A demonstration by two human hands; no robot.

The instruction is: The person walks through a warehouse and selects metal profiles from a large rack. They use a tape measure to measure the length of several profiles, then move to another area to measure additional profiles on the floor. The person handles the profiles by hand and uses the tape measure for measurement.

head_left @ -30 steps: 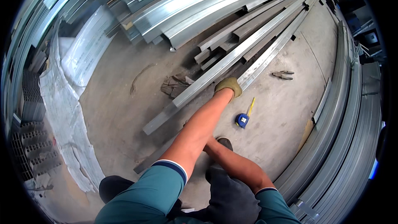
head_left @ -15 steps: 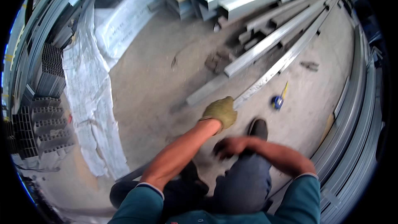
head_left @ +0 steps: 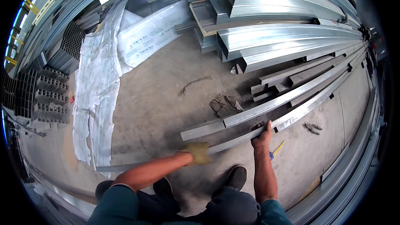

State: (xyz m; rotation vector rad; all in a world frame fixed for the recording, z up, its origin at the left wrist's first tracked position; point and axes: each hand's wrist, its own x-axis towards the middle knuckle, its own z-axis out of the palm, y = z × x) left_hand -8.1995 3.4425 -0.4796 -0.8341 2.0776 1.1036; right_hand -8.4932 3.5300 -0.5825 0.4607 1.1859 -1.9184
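A long, thin galvanized metal channel [head_left: 239,137] slants from near my feet toward the far right. My left hand [head_left: 197,153], in an olive work glove, is closed around its near end, slightly blurred. Bare, my right hand [head_left: 261,138] grips the same channel farther along, the thumb lying over its edge and the other fingers mostly hidden. Next to my right wrist lies a blue tape measure [head_left: 271,156] with some yellow blade out, partly covered by the forearm. A pair of pliers [head_left: 313,128] rests on the floor to the right.
Another channel [head_left: 283,96] lies parallel just beyond, near crumpled dark scraps [head_left: 225,106]. Wide shiny profiles [head_left: 287,0] are stacked at the back. White printed sheeting [head_left: 96,96] covers floor at left, beside bundled profiles [head_left: 52,87]. Long profiles [head_left: 350,175] line the right side.
My right hand has moved from above my knee out to the channel and taken hold of it. My left hand is lower and farther left. The view has shifted and turned.
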